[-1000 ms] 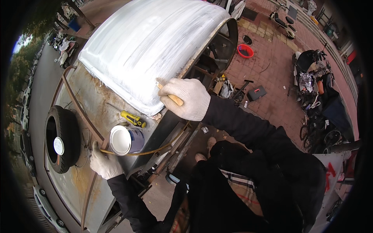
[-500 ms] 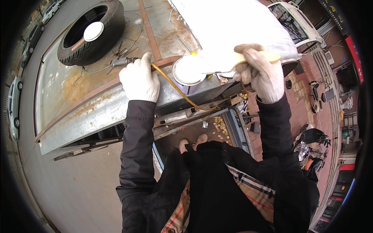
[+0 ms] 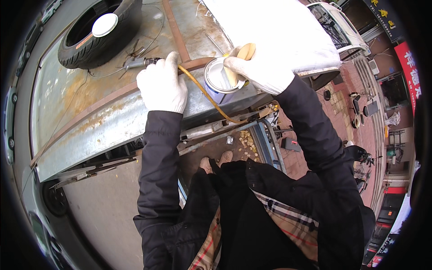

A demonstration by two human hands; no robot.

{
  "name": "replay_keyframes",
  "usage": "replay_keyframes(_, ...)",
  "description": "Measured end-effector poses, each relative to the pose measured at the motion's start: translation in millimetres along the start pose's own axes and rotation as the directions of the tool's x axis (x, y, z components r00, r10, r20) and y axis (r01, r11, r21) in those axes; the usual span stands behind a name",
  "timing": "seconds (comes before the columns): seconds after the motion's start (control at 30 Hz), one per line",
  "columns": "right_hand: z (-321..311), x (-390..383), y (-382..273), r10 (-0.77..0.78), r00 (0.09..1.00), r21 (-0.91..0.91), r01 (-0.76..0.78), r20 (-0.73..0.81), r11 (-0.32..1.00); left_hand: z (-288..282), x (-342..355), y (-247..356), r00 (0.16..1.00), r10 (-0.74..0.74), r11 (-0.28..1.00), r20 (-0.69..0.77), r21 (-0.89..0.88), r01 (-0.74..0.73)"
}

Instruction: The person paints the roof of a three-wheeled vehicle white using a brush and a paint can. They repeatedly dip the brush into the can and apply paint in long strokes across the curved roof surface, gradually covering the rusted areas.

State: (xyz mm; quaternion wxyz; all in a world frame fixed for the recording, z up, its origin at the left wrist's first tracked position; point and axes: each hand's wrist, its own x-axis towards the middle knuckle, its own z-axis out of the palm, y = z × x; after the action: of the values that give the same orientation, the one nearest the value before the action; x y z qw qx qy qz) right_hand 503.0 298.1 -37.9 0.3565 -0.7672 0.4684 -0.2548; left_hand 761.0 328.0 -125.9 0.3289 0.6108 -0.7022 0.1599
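My right hand (image 3: 261,69), in a white knit glove, grips a paintbrush (image 3: 247,51) by its wooden handle. The brush tilts down into an open paint can (image 3: 220,90), where its bristles meet the white paint. This can stands on the metal edge. My left hand (image 3: 163,85), also gloved, is closed at the metal sheet's rusty rim, left of the can. A yellow hose (image 3: 202,90) comes out beside its fingers, and the grey metal tool (image 3: 135,63) lies just past them. What sits under the left fingers is hidden.
On the rusty metal sheet (image 3: 103,96) lies a black tyre (image 3: 96,51) with a round white lid (image 3: 105,25) on it. A bright white surface (image 3: 274,27) spreads at the far right. Below, my feet stand on a blue-framed platform (image 3: 265,144). A grey car (image 3: 45,229) is at lower left.
My right hand has moved left with the paintbrush, from right of the can to over it, and the brush now dips in. My left hand keeps its place. The view has shifted slightly.
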Motion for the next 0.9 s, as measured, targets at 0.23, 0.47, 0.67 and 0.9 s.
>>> replay_keyframes(0.23,-10.6,-15.2,-9.0,0.013,1.000,0.139,-0.009,-0.023,0.990,-1.7,0.7,1.8,1.000,-0.008,1.000,0.006,0.007,0.007)
replay_keyframes(0.47,-23.8,-20.8,-24.1,0.071,0.996,0.318,-0.048,-0.062,0.947,-0.3,0.4,1.7,1.000,-0.017,1.000,0.020,0.013,0.016)
replay_keyframes(0.67,-41.9,-37.6,-9.6,-0.001,0.983,0.360,0.069,-0.186,0.931,0.6,-0.2,2.8,1.000,-0.014,1.000,-0.005,0.020,0.014)
replay_keyframes(0.9,-33.3,-65.1,34.8,0.182,0.933,0.649,0.067,-0.310,0.758,-1.7,0.8,6.1,1.000,-0.014,0.998,-0.005,0.058,0.014)
